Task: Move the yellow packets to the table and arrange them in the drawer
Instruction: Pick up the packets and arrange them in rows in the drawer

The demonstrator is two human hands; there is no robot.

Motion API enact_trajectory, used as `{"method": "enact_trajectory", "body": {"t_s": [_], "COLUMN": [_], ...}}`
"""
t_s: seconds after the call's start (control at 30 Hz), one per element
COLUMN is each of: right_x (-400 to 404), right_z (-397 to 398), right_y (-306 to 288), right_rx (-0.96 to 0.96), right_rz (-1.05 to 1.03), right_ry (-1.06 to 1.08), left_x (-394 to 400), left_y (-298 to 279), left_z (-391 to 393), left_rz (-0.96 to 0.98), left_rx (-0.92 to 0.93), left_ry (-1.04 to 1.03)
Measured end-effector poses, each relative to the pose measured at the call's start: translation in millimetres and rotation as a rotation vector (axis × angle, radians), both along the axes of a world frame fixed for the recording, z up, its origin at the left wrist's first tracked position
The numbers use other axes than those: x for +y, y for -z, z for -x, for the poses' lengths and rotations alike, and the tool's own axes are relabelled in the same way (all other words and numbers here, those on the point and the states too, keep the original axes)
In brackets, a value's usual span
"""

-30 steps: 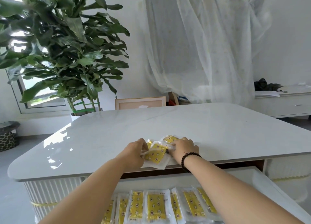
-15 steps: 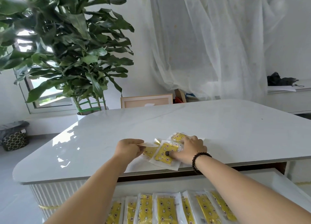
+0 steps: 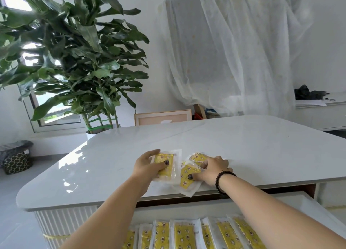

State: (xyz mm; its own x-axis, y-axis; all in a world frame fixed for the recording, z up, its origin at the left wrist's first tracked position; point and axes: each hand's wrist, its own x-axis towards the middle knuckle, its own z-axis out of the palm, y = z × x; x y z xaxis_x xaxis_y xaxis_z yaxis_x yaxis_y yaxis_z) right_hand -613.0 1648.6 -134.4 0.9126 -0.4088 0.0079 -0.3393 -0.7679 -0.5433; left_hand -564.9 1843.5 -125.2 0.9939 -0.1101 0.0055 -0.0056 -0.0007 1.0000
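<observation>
From my remote seat I take the white table (image 3: 243,151) as my landmark. Off its left end, on the floor, stands a patterned bin (image 3: 16,164), and behind its left rear corner rises a large potted plant (image 3: 74,61). Near the table's front edge, my left hand (image 3: 148,167) grips one yellow packet (image 3: 164,164), thumb on top and fingers curled over its far side, the packet lying flat on the top. Just right of it, my right hand (image 3: 213,169), with a dark bead bracelet (image 3: 221,181) at the wrist, pinches a second yellow packet (image 3: 187,176), which pokes over the table's front edge; a third packet (image 3: 198,157) lies half under its fingers. Below the table's front edge the open drawer (image 3: 299,202) holds a row of yellow packets (image 3: 184,235) side by side. Behind the table hangs a sheer white cloth (image 3: 234,52) over something I cannot make out.
</observation>
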Motion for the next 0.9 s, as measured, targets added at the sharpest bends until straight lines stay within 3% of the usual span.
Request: {"method": "enact_trajectory", "body": {"t_s": [0.13,0.23,0.47,0.63,0.73,0.9], "right_x": [-9.7,-15.6,-18.0,-13.3,-10.4,-5.2], "right_z": [-9.9,-14.6,-14.9,-12.4,-11.9,-12.6], "right_y": [9.5,10.3,6.4,0.8,-1.3,-12.6], "right_rx": [-0.081,-0.148,-0.356,-0.441,-0.462,-0.518], "right_rz": [-0.168,-0.289,-0.621,-0.83,-0.964,-0.998], "right_ry": [0.024,0.078,0.104,0.022,-0.036,-0.048], "left_x": [-4.3,-11.1,-26.2,-32.0,-28.6,-19.2], "left_y": [6.7,8.5,10.7,10.8,9.2,3.7], "left_z": [2.7,3.6,1.1,3.3,4.0,3.9], "left_rz": [-0.072,-0.327,-0.653,-0.613,-0.445,-0.212], "left_rx": [0.05,-0.017,-0.231,-0.221,-0.158,-0.032], "left_ry": [0.04,0.046,0.135,0.133,0.111,0.089]}}
